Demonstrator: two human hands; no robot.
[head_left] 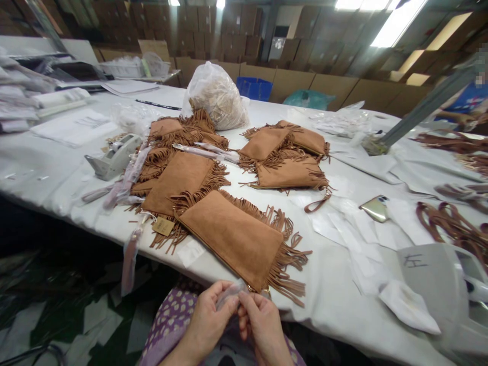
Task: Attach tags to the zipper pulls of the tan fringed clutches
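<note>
My left hand (pixel 208 317) and my right hand (pixel 259 320) meet at the bottom middle, below the table edge, fingers pinched together on a small clear plastic packet (pixel 230 293). Just above them lies a tan suede fringed pouch (pixel 236 239) on the white table (pixel 335 300), its fringe hanging toward my hands. More fringed pouches lie overlapped to the left (pixel 179 175) and in a second pile farther back (pixel 285 162).
A tape dispenser (pixel 112 160) sits at the left, a full clear plastic bag (pixel 217 96) at the back, a phone (pixel 375 207) and white paper slips at the right, brown straps (pixel 453 226) and a grey bin (pixel 438 274) far right. Cardboard boxes line the back wall.
</note>
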